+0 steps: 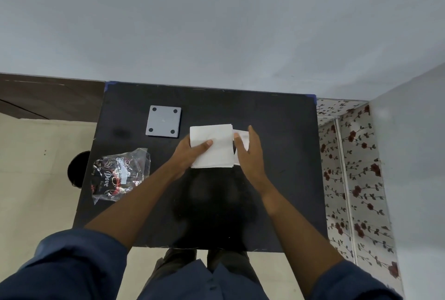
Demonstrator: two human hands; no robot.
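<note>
A stack of white paper napkins lies at the middle of the black table. My left hand grips the stack at its left edge, thumb lying across the top. Just right of the stack my right hand holds a smaller white napkin piece, thumb on its near side and fingers stretched behind it. Most of that piece is hidden by the hand.
A grey square plate with dark holes in its corners lies at the back left. A crumpled clear and black plastic wrapper sits at the left. A dark round object stands on the floor by the table's left edge. Flowered fabric hangs to the right.
</note>
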